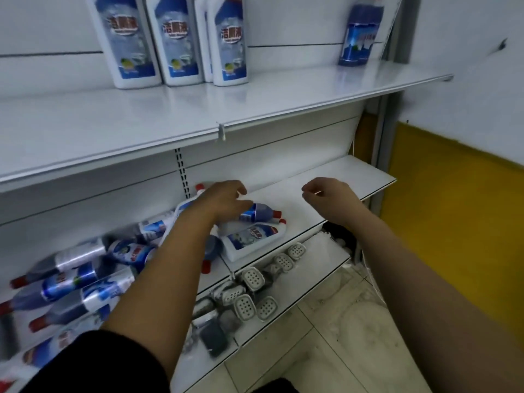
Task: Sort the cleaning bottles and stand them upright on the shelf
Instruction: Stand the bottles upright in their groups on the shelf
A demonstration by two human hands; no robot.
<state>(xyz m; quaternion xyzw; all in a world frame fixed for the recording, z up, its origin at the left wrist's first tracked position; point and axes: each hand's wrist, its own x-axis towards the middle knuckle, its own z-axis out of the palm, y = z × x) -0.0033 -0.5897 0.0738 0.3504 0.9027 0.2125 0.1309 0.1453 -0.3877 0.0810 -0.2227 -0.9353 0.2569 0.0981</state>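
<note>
My left hand (226, 199) reaches into the middle shelf (340, 180), fingers loosely spread and curling down over a blue bottle (259, 212) that lies on its side with its red cap pointing right; whether my fingers already touch it I cannot tell. My right hand (326, 197) hovers empty above the bare part of that shelf, fingers half curled, gripping nothing. Just in front of the blue one lies a white bottle (251, 239), also flat, and a heap of more fallen bottles (85, 276) spreads to the left. On the upper shelf (198, 114) 4 white bottles (167, 41) stand together at the left and 1 blue bottle (360, 38) stands at the right. I judge these to be full plastic bottles: fairly heavy, stiff-walled, with glossy labels that may slip. I would wrap my hand around the body just below the narrow neck, where the shoulder stops a slide, and not lift by the cap.
</note>
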